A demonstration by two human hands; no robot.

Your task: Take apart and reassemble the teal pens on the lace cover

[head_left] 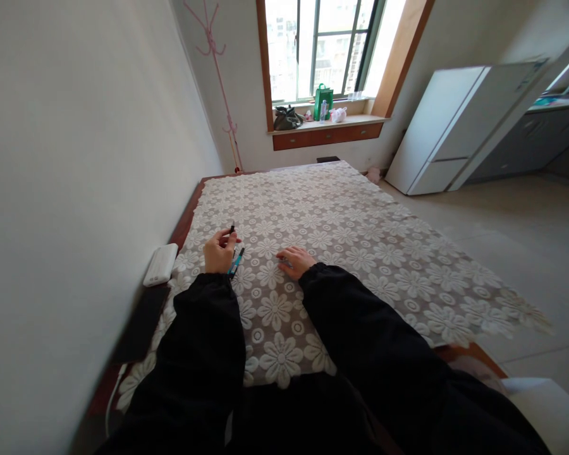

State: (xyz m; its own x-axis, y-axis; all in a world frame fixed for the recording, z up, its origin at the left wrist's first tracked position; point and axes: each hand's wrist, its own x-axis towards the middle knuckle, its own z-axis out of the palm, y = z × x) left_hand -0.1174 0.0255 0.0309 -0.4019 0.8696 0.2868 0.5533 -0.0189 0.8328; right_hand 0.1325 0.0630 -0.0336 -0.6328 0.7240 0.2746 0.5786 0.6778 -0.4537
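My left hand [219, 253] is above the left part of the lace tablecloth [275, 308]. Its thumb and fingers pinch a small black piece [232, 229], slim like a pen cap or pen end, whose exact kind I cannot make out. Just beside that hand, a slim blue-and-black pen [237, 261] lies on the cloth, its near end close to my wrist. To the right, my right hand [296, 261] rests palm down on the cloth. Its fingers are stretched out, pointing left, and no held thing shows in them.
A white power bank-like box [162, 265] and a flat black item [142, 325] lie along the left edge by the wall, with a white cable [112, 401]. Beyond the table stand a pink coat rack [222, 82], a windowsill with bags, and a white fridge [439, 129].
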